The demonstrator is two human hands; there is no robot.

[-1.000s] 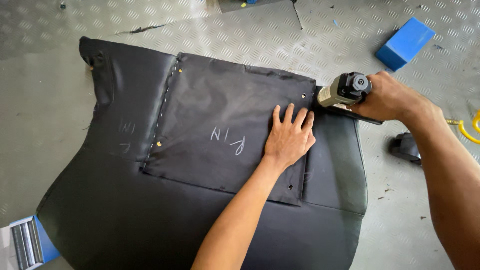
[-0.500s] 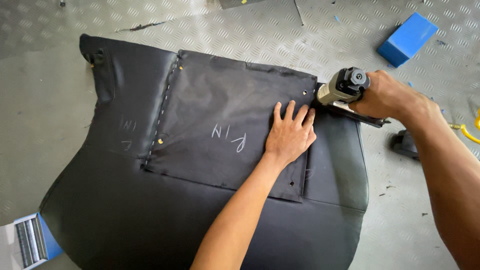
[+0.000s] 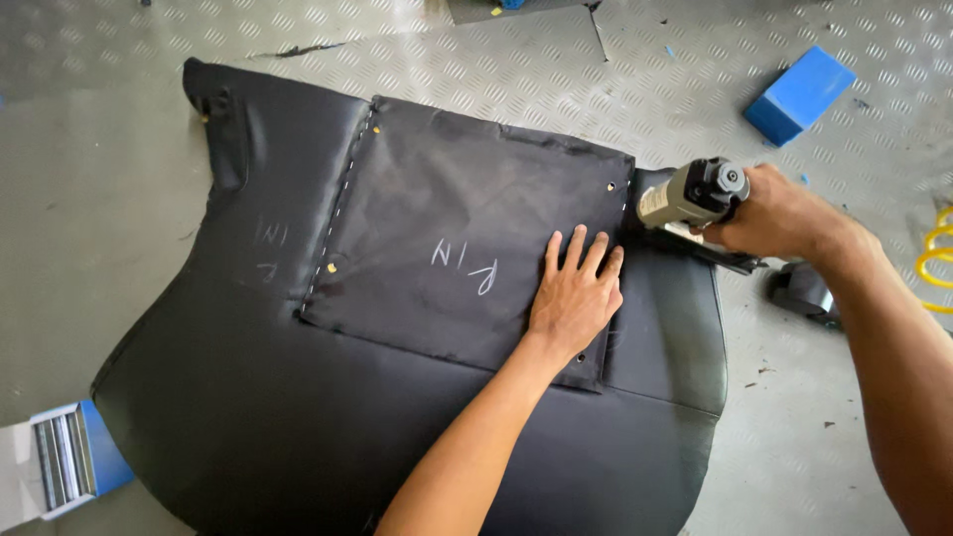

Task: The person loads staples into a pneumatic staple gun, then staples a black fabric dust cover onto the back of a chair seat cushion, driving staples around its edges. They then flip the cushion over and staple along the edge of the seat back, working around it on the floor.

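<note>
Left hand [image 3: 576, 298] flat, fingers spread, pinning fabric patch [image 3: 467, 228] taut on black cover [image 3: 248, 417]; right hand [image 3: 779, 213] clamped round staple gun [image 3: 690, 196] at patch's right edge.

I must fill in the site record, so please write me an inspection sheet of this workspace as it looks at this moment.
Surface: metal tread-plate floor, grey, with scuffs and small debris.
Job's things: large black upholstery cover lying flat; a black fabric panel on top of it, with chalk marks and a row of staples along its left edge.
Clutter: blue block; blue box of staple strips; small dark object.
Grippers: left hand pressed flat on the panel; right hand gripping a staple gun at the panel's right edge.
Cables: yellow coiled hose at the right border.
Surroundings: dark object at the top edge, unclear.
</note>
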